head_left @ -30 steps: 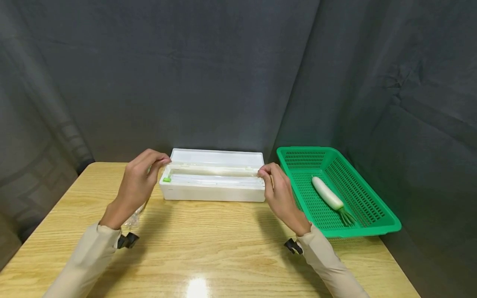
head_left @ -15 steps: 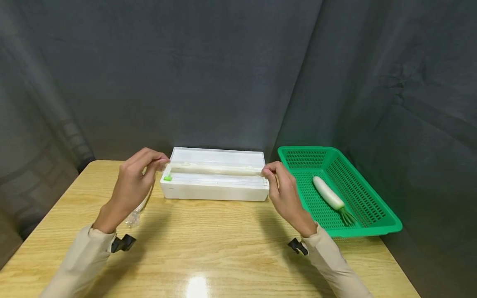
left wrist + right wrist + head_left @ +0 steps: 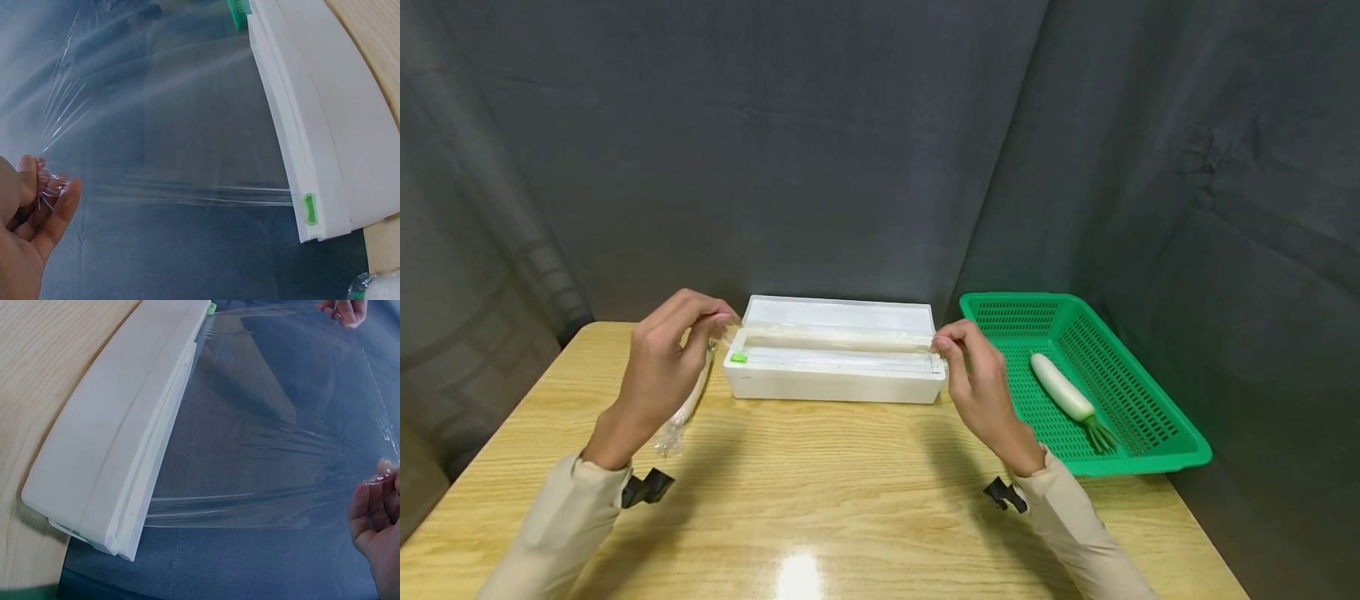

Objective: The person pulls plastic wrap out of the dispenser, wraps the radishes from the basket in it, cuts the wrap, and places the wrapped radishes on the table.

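A sheet of clear plastic wrap (image 3: pixel 187 125) stretches from the white wrap dispenser box (image 3: pixel 835 387) to both hands. My left hand (image 3: pixel 662 367) pinches one corner of it between thumb and fingers, the film bunched there in the left wrist view. At the opposite corner my right hand (image 3: pixel 985 383) pinches the film too, near the box's right end. Taut creases run across the sheet in the right wrist view. The box's lid (image 3: pixel 842 313) stands raised at the back. A green cutter slider (image 3: pixel 739 357) sits at its left end.
At the right, a green basket (image 3: pixel 1157 462) holds a white radish (image 3: pixel 1062 387) with trimmed green stems. A film-wrapped pale radish-like item (image 3: pixel 688 408) lies on the wooden table (image 3: pixel 820 492) behind the left hand. A dark curtain (image 3: pixel 850 150) hangs behind the table.
Both hands have moved slightly apart, the left one leftward and the right one rightward, still pinching the film. The box has shifted a little to the right in the head view.
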Available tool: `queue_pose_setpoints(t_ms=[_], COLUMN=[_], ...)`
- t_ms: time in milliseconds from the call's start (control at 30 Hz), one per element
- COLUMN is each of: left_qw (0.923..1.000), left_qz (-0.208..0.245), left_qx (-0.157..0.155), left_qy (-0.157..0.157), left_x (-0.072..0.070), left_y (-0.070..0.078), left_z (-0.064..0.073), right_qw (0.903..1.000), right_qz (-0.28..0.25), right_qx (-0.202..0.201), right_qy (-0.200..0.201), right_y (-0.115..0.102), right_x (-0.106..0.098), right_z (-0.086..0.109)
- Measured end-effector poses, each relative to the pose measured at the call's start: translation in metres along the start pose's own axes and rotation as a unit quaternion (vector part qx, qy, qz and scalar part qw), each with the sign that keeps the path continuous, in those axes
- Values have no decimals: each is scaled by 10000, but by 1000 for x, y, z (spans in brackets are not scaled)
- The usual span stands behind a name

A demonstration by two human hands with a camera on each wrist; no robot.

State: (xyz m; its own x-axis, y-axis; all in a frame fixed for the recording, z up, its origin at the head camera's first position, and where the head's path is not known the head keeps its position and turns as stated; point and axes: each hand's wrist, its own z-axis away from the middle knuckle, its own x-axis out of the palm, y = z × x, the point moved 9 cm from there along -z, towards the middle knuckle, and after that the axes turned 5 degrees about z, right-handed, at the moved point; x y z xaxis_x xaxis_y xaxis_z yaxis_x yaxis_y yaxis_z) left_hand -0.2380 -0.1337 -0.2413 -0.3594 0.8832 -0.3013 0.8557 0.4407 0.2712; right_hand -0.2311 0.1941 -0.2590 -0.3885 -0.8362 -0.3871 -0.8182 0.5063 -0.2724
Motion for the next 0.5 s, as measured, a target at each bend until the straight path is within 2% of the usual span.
queue_pose_setpoints(t_ms=[167,500], left_qw=[9999,9998], left_qz=[-19,-41], left_qx=[94,150], left_qy=[43,116], left_x=[-3,-9], left_y=[4,15], left_z=[-3,-9], right_qw=[9999,9998], right_qz=[-6,-159], right_qx=[-121,-80], right_qy=[34,73], right_y=[-5,-9], right_x=[-4,-9], right_z=[-3,-7])
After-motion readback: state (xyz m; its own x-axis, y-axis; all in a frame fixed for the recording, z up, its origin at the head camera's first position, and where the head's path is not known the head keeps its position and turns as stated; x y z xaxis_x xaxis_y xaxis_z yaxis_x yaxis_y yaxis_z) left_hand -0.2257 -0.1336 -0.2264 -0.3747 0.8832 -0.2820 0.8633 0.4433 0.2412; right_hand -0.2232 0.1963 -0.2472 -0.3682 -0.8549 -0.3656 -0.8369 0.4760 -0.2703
